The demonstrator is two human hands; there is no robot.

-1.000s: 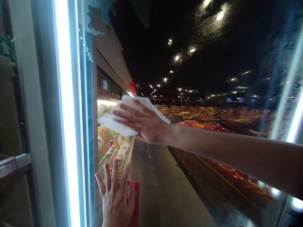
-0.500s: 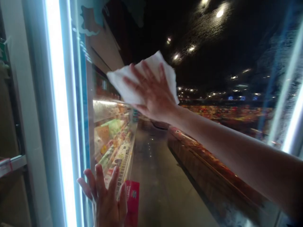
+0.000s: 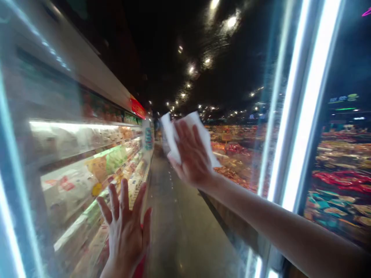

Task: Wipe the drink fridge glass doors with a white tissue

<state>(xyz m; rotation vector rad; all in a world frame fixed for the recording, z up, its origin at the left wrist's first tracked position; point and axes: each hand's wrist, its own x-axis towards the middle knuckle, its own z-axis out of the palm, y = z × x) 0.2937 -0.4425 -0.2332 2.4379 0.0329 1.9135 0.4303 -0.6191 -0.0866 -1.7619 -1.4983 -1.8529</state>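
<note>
My right hand (image 3: pixel 191 158) presses a white cloth (image 3: pixel 177 136) flat against a glass door (image 3: pixel 226 85), its fingers stretched over the cloth. The cloth sticks out above and to both sides of the hand. My left hand (image 3: pixel 125 227) lies lower on the same glass, fingers spread and flat, holding nothing. Through the glass I see a shop aisle and lit shelves.
A bright vertical light strip (image 3: pixel 301 116) marks the door's frame on the right. Chilled shelves with packaged goods (image 3: pixel 95 166) run along the left. A red item (image 3: pixel 141 266) shows behind my left hand. Display bins of goods (image 3: pixel 342 181) fill the right.
My right hand slid the cloth up, then down and to the right across the glass. The view swung right, so the left light strip left the picture. My left hand stayed flat on the glass.
</note>
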